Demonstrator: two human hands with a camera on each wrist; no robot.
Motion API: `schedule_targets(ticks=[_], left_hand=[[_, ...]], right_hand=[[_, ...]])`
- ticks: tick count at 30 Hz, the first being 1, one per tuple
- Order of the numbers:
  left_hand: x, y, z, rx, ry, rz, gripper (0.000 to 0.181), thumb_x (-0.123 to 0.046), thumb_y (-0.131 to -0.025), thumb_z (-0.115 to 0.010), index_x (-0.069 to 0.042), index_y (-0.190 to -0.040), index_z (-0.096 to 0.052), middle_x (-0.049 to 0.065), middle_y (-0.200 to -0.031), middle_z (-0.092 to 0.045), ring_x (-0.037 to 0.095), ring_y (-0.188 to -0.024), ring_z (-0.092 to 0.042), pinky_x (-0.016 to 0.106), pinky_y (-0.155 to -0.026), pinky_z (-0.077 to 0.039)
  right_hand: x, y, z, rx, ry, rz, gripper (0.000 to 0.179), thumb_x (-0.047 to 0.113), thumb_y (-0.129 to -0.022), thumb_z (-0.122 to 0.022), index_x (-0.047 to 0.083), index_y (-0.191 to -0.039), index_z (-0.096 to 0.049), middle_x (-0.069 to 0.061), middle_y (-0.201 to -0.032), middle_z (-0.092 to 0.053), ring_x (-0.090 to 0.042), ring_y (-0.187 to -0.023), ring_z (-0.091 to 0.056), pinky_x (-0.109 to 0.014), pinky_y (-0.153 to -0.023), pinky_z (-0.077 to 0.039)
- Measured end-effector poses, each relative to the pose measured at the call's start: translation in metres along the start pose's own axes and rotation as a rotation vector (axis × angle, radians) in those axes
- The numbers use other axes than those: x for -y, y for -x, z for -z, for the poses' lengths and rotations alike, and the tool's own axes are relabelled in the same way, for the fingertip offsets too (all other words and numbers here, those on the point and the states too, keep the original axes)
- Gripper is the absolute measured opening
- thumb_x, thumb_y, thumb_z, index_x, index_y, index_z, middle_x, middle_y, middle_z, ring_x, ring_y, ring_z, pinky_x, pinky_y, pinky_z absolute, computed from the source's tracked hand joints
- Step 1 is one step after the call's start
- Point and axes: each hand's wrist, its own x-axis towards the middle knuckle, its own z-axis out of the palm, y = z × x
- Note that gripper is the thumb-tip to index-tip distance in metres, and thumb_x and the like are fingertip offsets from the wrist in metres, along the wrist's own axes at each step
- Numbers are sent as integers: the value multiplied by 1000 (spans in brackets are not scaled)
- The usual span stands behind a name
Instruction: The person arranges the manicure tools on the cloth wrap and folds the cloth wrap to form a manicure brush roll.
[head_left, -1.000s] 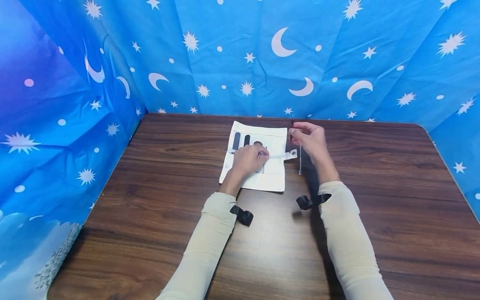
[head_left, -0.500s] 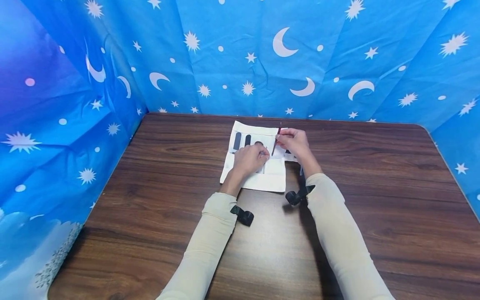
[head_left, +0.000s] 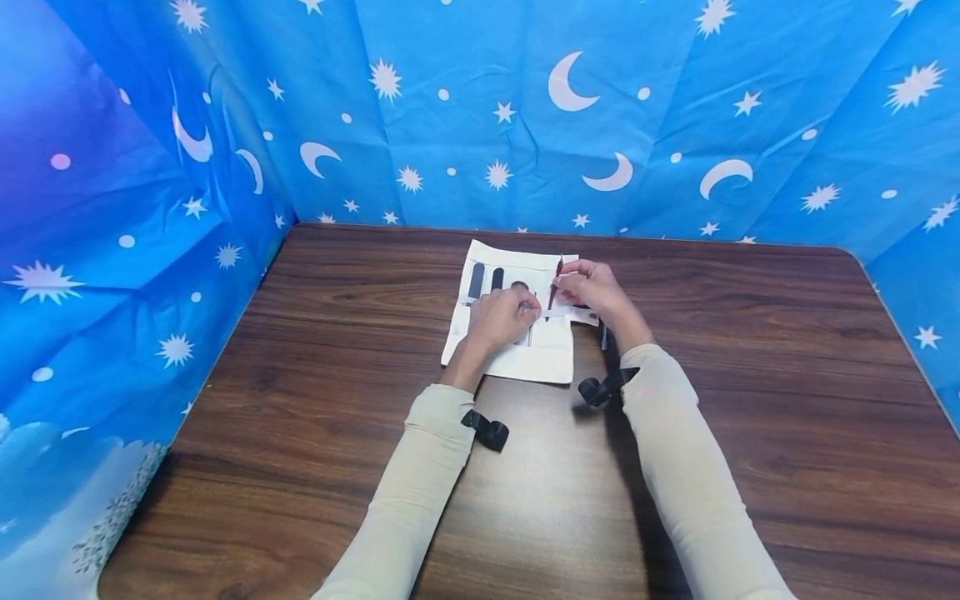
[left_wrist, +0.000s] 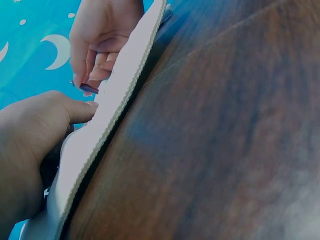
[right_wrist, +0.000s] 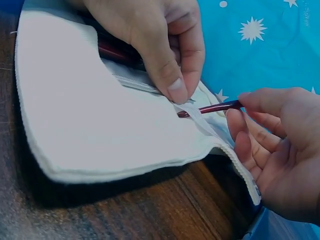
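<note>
A white fabric tool case [right_wrist: 110, 135] lies unfolded on the table. With thumb and fingertip my left hand [head_left: 502, 317] pinches the white elastic band [right_wrist: 200, 117] that runs across it. My right hand [head_left: 594, 287] holds a slim dark red pen-like tool [right_wrist: 220, 107] near its far end, over the case's right side. The tool's pointed tip passes under the band, close to the left fingertips. In the left wrist view, the case's edge hides part of the right fingers. A ribbed silver stick [right_wrist: 135, 84] sits in the case beside the left thumb.
Two dark flat tools [head_left: 477, 282] stand in the case's left part. A snap strap [head_left: 587, 317] sticks out at its right side, and a thin silver tool [head_left: 603, 337] lies on the wooden table [head_left: 750, 400] nearby. A blue star-patterned cloth [head_left: 465, 117] hangs behind.
My right hand has moved left from beside the case to over its right side, bringing the dark red tool's tip down under the band. My left hand has stayed in place.
</note>
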Motion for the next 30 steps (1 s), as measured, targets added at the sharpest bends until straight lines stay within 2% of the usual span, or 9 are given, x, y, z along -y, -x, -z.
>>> schedule_targets(ticks=[7, 12, 16, 21, 27, 30], left_hand=[[0, -1, 1, -4, -10, -3, 15, -37, -95, -66, -30, -102, -77, -9, -70, -55, 13, -68, -56, 27, -57, -36], [-1, 0, 1, -2, -20, 2, 14, -37, -95, -66, -31, -102, -77, -8, -72, -58, 14, -71, -59, 29, -59, -39], [-1, 0, 0, 4, -15, 9, 15, -38, -95, -66, -31, -102, -77, -9, -71, -57, 14, -71, -58, 29, -60, -38], [-1, -1, -1, 12, -2, 13, 15, -37, -96, -65, -31, -102, -77, -9, -71, -56, 14, -71, -58, 29, -60, -39], [-1, 1, 1, 16, 3, 21, 15, -37, -96, -64, -32, -104, -77, -9, -74, -60, 14, -73, -60, 31, -62, -41], [-1, 1, 2, 21, 13, 27, 15, -38, -96, -65, -32, -104, -76, -8, -73, -59, 14, -72, -59, 30, -62, -40]], right_hand=[[5, 2, -1, -17, -34, -20, 39, 31, -101, -61, 3, -129, -56, 14, -83, -60, 2, -62, -62, -15, -61, -50], [4, 1, -3, -62, -54, -31, 43, 30, -101, -61, -1, -131, -58, 14, -86, -59, 3, -61, -60, -13, -58, -48], [2, 0, -4, -88, -22, -37, 40, 27, -100, -63, -3, -128, -62, 16, -78, -60, 3, -59, -58, -14, -57, -46], [3, 3, -5, -95, 114, -48, 34, 25, -99, -64, -2, -120, -68, 17, -76, -60, 0, -59, -55, -19, -58, -40], [10, 14, -13, -56, 366, -65, 27, 26, -97, -65, 0, -102, -69, 1, -89, -58, -15, -80, -49, -25, -68, -38], [10, 19, -18, -32, 454, -77, 24, 26, -97, -65, 3, -96, -70, -2, -89, -60, -18, -82, -50, -26, -69, -38]])
